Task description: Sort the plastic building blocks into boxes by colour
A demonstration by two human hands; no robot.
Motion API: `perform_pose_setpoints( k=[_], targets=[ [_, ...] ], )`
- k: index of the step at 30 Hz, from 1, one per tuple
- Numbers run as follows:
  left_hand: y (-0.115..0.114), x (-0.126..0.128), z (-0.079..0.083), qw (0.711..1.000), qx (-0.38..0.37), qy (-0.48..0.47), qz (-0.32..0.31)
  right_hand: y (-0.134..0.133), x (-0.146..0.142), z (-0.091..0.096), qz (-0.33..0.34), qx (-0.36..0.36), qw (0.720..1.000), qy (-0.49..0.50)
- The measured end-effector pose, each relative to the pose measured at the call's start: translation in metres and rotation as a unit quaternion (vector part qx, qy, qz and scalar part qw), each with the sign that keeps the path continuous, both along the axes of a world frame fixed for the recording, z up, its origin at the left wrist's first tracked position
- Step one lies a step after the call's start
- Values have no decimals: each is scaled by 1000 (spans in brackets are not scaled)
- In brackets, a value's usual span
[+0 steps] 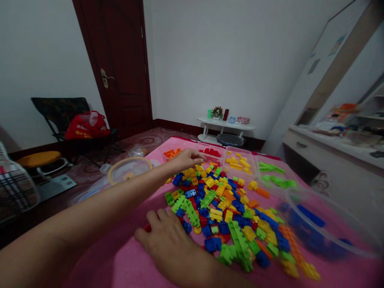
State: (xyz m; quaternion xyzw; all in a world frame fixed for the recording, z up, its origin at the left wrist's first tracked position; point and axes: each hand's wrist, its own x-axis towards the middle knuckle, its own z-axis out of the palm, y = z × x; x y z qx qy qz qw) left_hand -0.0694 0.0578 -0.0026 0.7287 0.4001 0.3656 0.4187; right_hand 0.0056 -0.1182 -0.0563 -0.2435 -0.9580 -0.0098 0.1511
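My left hand point(190, 159) reaches across the far left of the brick pile, beside the clear box of red bricks point(211, 152). Its fingers stretch forward, slightly bent, with nothing visible in them. Closer to me, my right hand point(169, 244) is low over the pink cloth at the pile's near left edge. A small red toy brick point(147, 228) shows between its thumb and forefinger, mostly hidden. Right by that hand lie a long green brick point(190, 212) and a blue round piece point(187, 227). Mixed yellow, blue, green, red and orange bricks point(216, 216) spread to the right.
Clear boxes along the far edge hold orange bricks point(172, 153), yellow bricks point(238, 163) and green bricks point(279, 181). A round clear tub point(333, 248) with blue bricks stands at right. A yellow-rimmed lid point(130, 170) lies left. Beyond are a low white table point(226, 124) and a chair point(60, 108).
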Motion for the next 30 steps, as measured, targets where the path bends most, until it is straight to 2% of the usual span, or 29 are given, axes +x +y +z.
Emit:
perform_pose_setpoints(
  k=[5,8,11,14,18,21,25,30],
  targets=[
    [1,7,-11,999,-12,-43,10,15,34,6,-76,11,997,-17],
    [8,16,-22,998,44,-38,18,28,60,14,-161,-10,987,5],
    [12,26,-29,994,106,19,17,39,86,22,-243,-31,968,62],
    [9,32,-32,984,143,104,23,48,110,30,-295,-53,948,106],
    [-4,29,-41,955,190,225,37,61,138,41,-358,-71,924,113],
    [-18,29,-54,916,252,311,24,71,155,45,-382,-63,916,107],
    [-33,36,-66,876,321,351,78,83,166,31,-389,-37,911,132],
    [-35,39,-70,889,328,308,84,94,161,7,-287,-100,930,207]
  ],
)
